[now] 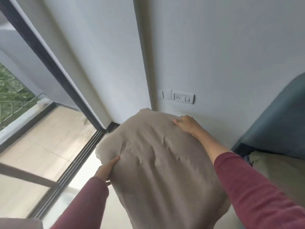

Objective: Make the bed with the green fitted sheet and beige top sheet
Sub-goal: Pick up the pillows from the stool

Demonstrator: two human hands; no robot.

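Note:
A beige pillow [158, 162] fills the lower middle of the head view, held up in front of me above the floor. My left hand [106, 169] grips its left edge, thumb on top. My right hand [188, 124] lies on its far right corner with the fingers pressed into the cloth. Both arms wear dark red sleeves. At the right edge a strip of green sheet [277, 169] covers the bed. No beige top sheet can be made out apart from the pillow's cloth.
A blue-grey padded headboard [283, 123] stands at the right against the white wall. A wall socket plate [179, 97] sits above the pillow. At left a dark-framed sliding glass door [49, 63] opens on a tiled balcony [49, 139].

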